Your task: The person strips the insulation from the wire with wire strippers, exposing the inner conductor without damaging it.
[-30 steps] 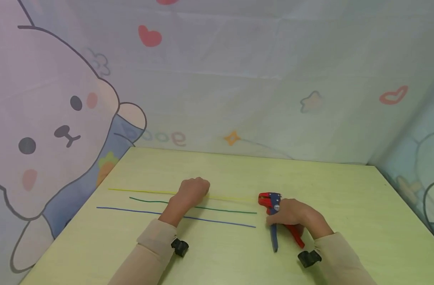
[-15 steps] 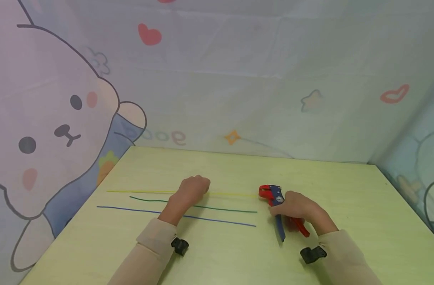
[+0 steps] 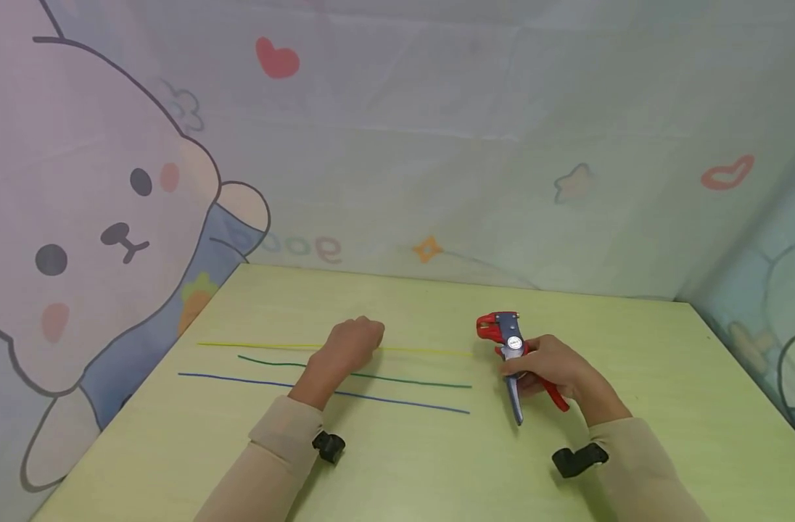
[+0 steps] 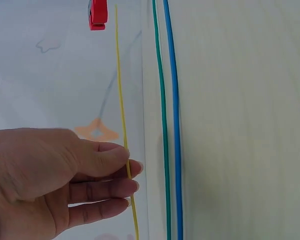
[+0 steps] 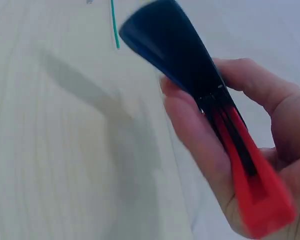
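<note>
Higher up the head view than a second ago, the red-and-blue wire stripper (image 3: 511,330) is carried by the right hand (image 3: 555,366), while the left hand (image 3: 348,346) is kept in almost the same place. The stripper is gripped with the right fingers curled round its handles, which are spread apart, and its mouth is turned toward the left hand. The yellow wire (image 4: 122,100) is pinched between the left thumb and fingers, and a long straight length is left running past them toward the tool. Its free end is seen near the red head, but a gap is shown between them in the left wrist view. The green wire (image 4: 164,107) and the blue wire (image 4: 176,120) are left lying on the bench (image 3: 606,348), nearer the person. For good control, the yellow wire is probably best gripped closer to its free end, since such a thin overhang is likely to be bent or swayed when touched. The mouth of the stripper should be brought level with that end and kept in line with the wire, the handles being squeezed only once the tip is seated squarely; if approached at an angle, the tip could easily be missed.
</note>
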`<move>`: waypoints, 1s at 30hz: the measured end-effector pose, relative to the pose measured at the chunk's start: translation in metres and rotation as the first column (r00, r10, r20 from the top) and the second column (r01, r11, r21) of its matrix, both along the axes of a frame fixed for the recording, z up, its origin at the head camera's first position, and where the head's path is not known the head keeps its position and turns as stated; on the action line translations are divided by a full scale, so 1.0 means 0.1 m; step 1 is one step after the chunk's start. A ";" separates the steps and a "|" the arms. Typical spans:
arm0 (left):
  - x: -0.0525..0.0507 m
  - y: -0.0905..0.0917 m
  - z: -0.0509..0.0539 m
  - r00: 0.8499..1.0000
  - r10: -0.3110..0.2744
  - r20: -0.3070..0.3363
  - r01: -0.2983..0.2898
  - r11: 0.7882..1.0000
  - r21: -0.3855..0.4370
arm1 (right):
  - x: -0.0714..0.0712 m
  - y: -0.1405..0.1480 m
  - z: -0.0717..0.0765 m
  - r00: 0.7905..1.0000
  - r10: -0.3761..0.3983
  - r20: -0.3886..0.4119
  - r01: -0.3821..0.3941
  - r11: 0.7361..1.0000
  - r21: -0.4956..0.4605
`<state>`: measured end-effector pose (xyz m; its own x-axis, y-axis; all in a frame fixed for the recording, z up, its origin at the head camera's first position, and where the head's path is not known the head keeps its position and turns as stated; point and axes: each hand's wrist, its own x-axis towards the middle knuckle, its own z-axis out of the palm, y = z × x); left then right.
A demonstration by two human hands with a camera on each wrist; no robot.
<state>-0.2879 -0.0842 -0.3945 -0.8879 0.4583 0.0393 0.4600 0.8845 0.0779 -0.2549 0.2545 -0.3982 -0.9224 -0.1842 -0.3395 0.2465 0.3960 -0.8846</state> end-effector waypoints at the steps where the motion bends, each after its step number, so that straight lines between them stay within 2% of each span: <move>1: 0.00 0.00 0.00 1.000 0.002 0.003 -0.002 1.000 0.010 | 0.00 0.01 0.00 1.000 0.007 0.011 -0.006 0.999 -0.035; 6: 0.03 0.01 0.02 1.000 0.005 0.010 -0.006 0.998 0.057 | -0.01 0.03 0.01 0.997 0.059 0.041 -0.050 0.980 -0.191; 13: 0.02 -0.01 0.05 0.999 -0.002 -0.043 0.007 0.995 0.101 | -0.01 0.06 0.05 0.994 0.081 0.067 -0.052 0.934 -0.354; 16: 0.00 -0.01 0.07 0.998 0.013 -0.062 -0.006 0.993 0.120 | -0.01 0.08 0.07 0.993 0.083 0.083 -0.045 0.923 -0.382; 23: 0.03 0.00 0.12 0.994 0.056 -0.092 -0.045 0.992 0.116 | 0.00 0.05 0.06 0.994 0.055 0.099 -0.016 0.933 -0.360; 26: 0.03 0.01 0.15 0.992 0.056 -0.109 -0.041 0.990 0.133 | 0.00 0.05 0.04 0.990 0.087 0.109 -0.036 0.916 -0.399; 30: 0.03 0.00 0.19 0.991 0.042 -0.123 -0.018 0.982 0.187 | 0.00 0.05 0.01 0.983 0.142 0.117 -0.070 0.876 -0.477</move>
<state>-0.2847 -0.0844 -0.3758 -0.8837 0.4056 0.2335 0.4499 0.8737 0.1848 -0.2546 0.2591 -0.3967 -0.8361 -0.4486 -0.3157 0.3653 -0.0259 -0.9305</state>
